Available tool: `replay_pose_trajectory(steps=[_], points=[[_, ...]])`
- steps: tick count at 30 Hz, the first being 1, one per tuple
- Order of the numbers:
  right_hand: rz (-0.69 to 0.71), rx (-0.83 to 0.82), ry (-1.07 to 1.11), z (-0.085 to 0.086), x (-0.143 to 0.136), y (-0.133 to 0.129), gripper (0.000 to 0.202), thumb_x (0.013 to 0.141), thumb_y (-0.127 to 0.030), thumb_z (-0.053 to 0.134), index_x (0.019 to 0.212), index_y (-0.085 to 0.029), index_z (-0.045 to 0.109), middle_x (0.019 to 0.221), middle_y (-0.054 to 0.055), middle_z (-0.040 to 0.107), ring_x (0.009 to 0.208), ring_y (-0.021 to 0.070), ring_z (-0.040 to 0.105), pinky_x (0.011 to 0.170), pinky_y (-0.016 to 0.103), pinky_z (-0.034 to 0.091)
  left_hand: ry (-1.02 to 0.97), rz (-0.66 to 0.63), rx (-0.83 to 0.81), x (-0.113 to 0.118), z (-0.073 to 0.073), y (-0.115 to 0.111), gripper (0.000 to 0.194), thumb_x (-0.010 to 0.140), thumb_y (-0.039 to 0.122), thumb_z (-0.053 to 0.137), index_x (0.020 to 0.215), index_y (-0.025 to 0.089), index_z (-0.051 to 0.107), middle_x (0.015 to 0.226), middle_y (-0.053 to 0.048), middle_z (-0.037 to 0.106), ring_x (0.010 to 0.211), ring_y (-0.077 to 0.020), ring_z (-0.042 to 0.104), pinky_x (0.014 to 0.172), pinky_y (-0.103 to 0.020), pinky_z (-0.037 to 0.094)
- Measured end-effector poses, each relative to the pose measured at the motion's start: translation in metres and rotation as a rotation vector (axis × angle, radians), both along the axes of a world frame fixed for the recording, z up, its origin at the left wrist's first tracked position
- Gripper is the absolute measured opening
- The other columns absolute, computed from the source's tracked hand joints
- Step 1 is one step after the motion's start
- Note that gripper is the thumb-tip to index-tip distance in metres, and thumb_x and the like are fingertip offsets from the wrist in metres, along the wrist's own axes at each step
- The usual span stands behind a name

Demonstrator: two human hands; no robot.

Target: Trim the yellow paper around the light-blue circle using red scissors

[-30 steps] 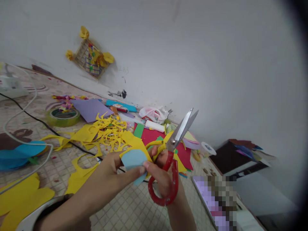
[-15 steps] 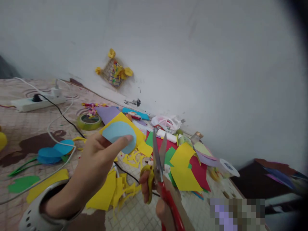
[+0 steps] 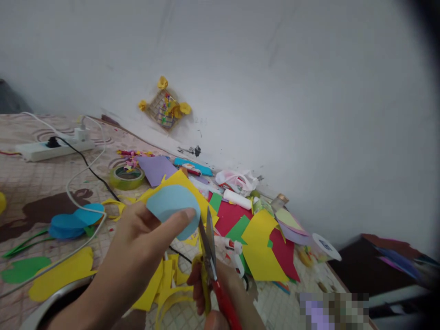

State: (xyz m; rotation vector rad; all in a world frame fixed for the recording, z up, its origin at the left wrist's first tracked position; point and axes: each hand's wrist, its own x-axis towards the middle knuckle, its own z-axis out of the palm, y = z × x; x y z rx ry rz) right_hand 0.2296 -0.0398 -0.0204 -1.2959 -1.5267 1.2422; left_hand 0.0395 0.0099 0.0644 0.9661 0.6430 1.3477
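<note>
My left hand [image 3: 137, 247] pinches a light blue paper circle [image 3: 172, 199], its thumb pressed flat on the front. Behind the circle is a sheet of yellow paper [image 3: 184, 178], which shows beyond the circle's top and right edges. In my right hand [image 3: 195, 286] is a pair of scissors [image 3: 208, 252] with red and yellow handles, fingers through the loops. Their blades point up and stand slightly apart at the right edge of the papers; whether paper lies between them I cannot tell. Cut yellow scraps [image 3: 151, 288] lie beneath my hands.
Left stands a white power strip [image 3: 55, 149] with trailing cables, near a tape roll [image 3: 127, 178] and blue paper pieces [image 3: 74, 222]. Yellow sheets [image 3: 263, 256], red paper [image 3: 233, 215], a glue stick [image 3: 237, 199] and a plastic bag [image 3: 239, 180] crowd the right. A wall rises behind.
The scissors have moved left and down to the papers' edge, and their blades have come closer together. My left hand has shifted slightly down and right with the circle and the yellow paper.
</note>
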Motion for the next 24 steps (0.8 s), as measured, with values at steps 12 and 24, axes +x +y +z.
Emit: replay_pose_trajectory(steps=[12, 24], points=[[0.138, -0.306, 0.032, 0.016, 0.012, 0.015, 0.046, 0.074, -0.065, 0.084, 0.089, -0.022, 0.078, 0.071, 0.003, 0.073, 0.062, 0.0200, 0.069, 0.044, 0.022, 0.043, -0.026, -0.275, 0.008, 0.011, -0.001, -0.009, 0.021, 0.075, 0.023, 0.080, 0.060, 0.023, 0.066, 0.052, 0.007, 0.061, 0.046, -0.0127, 0.058, 0.045, -0.021, 0.052], [0.049, 0.071, -0.047, 0.024, 0.000, -0.015, 0.059, 0.062, -0.071, 0.090, 0.096, -0.026, 0.076, 0.075, 0.003, 0.069, 0.062, 0.0217, 0.065, 0.049, 0.028, 0.044, -0.099, -0.436, -0.063, 0.010, -0.005, -0.012, 0.019, 0.077, 0.023, 0.079, 0.062, 0.025, 0.068, 0.053, 0.005, 0.064, 0.046, -0.0155, 0.060, 0.045, -0.025, 0.056]])
